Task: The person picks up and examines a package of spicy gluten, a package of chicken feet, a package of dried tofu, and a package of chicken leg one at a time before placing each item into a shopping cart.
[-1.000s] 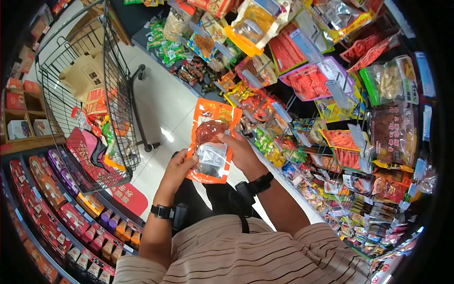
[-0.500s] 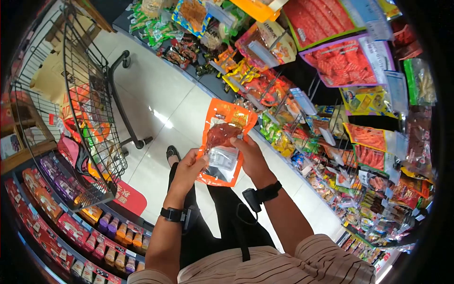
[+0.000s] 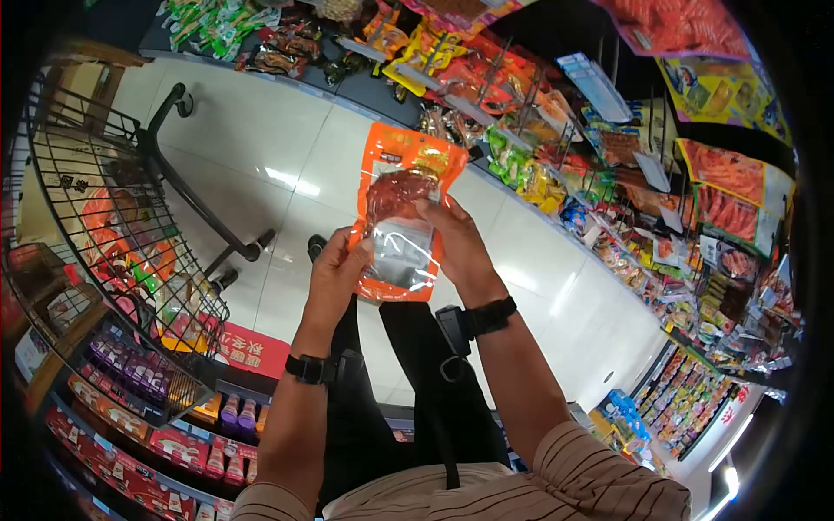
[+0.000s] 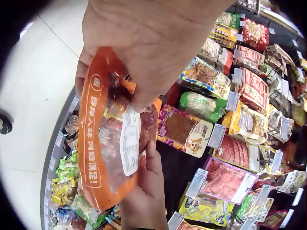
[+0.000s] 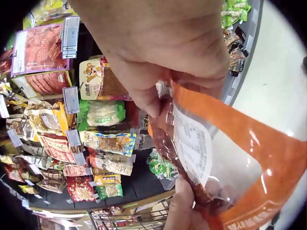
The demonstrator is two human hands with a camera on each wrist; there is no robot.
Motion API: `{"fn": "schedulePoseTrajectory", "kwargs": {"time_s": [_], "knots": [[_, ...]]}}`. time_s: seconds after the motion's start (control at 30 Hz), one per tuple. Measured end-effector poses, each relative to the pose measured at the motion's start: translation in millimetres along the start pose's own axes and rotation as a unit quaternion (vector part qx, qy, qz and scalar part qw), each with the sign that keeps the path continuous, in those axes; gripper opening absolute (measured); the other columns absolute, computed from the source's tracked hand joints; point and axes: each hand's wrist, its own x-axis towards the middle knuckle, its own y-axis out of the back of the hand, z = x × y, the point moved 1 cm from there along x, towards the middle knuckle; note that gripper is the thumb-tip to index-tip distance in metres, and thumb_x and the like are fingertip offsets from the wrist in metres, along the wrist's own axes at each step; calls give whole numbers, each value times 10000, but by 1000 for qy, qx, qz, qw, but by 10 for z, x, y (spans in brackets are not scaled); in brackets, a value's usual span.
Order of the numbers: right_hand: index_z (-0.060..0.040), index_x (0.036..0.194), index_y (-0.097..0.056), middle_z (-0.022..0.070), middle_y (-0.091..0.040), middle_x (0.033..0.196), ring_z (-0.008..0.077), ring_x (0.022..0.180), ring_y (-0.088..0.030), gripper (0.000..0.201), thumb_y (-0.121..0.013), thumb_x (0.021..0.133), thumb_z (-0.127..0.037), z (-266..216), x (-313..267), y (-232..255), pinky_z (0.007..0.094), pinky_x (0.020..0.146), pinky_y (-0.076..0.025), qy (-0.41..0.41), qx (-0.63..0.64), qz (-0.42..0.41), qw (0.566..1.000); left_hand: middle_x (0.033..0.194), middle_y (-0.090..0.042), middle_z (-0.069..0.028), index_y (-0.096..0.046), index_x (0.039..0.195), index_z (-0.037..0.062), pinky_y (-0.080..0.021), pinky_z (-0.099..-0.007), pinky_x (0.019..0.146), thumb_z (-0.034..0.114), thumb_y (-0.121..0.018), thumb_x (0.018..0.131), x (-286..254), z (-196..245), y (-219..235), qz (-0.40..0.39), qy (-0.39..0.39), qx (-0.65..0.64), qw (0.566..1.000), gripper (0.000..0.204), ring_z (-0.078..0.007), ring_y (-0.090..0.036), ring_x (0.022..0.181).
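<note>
Both hands hold up an orange-bordered snack pouch (image 3: 405, 195) in front of the body, over the floor. Through its clear window shows a dark red-brown piece of meat, with a white label below it. My left hand (image 3: 337, 265) pinches the pouch's left edge, thumb on the front. On the opposite edge my right hand (image 3: 458, 239) grips with its thumb lying over the window. In the left wrist view the orange pouch (image 4: 88, 143) shows white lettering along its side. The right wrist view has the pouch (image 5: 268, 139) bulging between the two hands.
At the left stands a wire shopping cart (image 3: 130, 260) with bagged goods inside. Racks of hanging snack packets (image 3: 730, 182) line the right, above a low shelf of loose sweets (image 3: 217, 30). Boxed goods (image 3: 182, 447) fill shelves at the lower left. Pale floor tiles (image 3: 287, 139) lie between.
The head view has swung, so the cart has shifted left and down and the snack racks rightward. Both hands keep their grip on the pouch, which now appears higher in view.
</note>
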Motion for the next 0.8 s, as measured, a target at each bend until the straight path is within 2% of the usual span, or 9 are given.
{"fn": "schedulePoseTrajectory", "kwargs": {"time_s": [0.17, 0.23, 0.47, 0.63, 0.7, 0.8], "knots": [[-15, 1207, -576, 91, -674, 1080, 178, 978, -663, 294, -629, 929, -95, 151, 233, 498, 315, 907, -525, -32, 26, -7, 999, 826, -561, 32, -597, 1157, 10, -433, -212, 694, 192, -603, 984, 186, -307, -198, 43, -22, 17, 999, 251, -50, -495, 740], [-7, 1216, -571, 107, -670, 1103, 187, 989, -661, 299, -613, 937, -106, 233, 246, 788, 320, 907, -524, -39, 26, -38, 998, 831, -563, 26, -587, 1170, -9, -436, -214, 683, 177, -605, 980, 179, -516, -336, 60, -18, 28, 998, 266, -53, -494, 733], [19, 1264, -547, 127, -663, 1152, 200, 1057, -645, 339, -569, 947, -97, 212, 34, 1466, 312, 927, -510, -2, 54, -62, 997, 827, -590, 4, -605, 1146, -18, -459, -216, 709, 176, -607, 980, 184, -956, -804, 36, -59, 56, 996, 255, -53, -524, 749], [-6, 1323, -517, 110, -647, 1192, 195, 1080, -630, 386, -561, 949, -93, 130, -187, 1626, 325, 963, -490, 4, 98, -69, 993, 895, -562, 14, -575, 1198, 17, -457, -228, 770, 171, -564, 1002, 134, -1032, -1030, 18, -29, 66, 997, 250, -58, -513, 811], [-25, 1348, -501, 97, -643, 1191, 190, 1094, -620, 408, -565, 951, -96, 141, -188, 1674, 327, 962, -493, 36, 94, -74, 992, 898, -561, 15, -572, 1197, 20, -459, -230, 771, 175, -555, 1007, 190, -1048, -1078, 15, -32, 89, 995, 246, -59, -513, 812], [-51, 1375, -485, 76, -633, 1195, 181, 1115, -605, 428, -567, 959, -106, 268, -188, 1824, 321, 956, -496, 58, 29, -59, 996, 922, -570, 7, -564, 1214, 26, -461, -229, 781, 186, -548, 1010, 248, -1056, -1138, 4, -37, 107, 994, 259, -59, -519, 833]]}}
